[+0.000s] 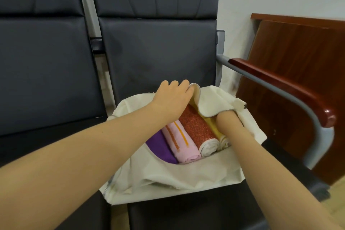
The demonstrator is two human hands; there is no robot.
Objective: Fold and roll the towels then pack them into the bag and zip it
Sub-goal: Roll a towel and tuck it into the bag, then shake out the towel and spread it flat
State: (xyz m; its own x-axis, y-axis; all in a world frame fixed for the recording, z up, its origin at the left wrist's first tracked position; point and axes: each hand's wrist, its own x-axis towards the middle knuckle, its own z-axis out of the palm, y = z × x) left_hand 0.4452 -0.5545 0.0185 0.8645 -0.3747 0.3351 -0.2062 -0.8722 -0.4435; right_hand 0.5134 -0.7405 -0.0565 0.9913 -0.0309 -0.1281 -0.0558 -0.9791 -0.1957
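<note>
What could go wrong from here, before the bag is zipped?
1. The right hand reaches under the flap of the bag, beside the yellow towel. Pulling it out may loosen that roll.
2. The left hand lifts the zipper edge, and the red towel lies just below. The teeth may catch its loops on closing.

cream bag (pixel 186 172); purple (pixel 160 147), pink orange-striped (pixel 182 144), speckled red (pixel 197 129), yellow towels (pixel 214 127)
</note>
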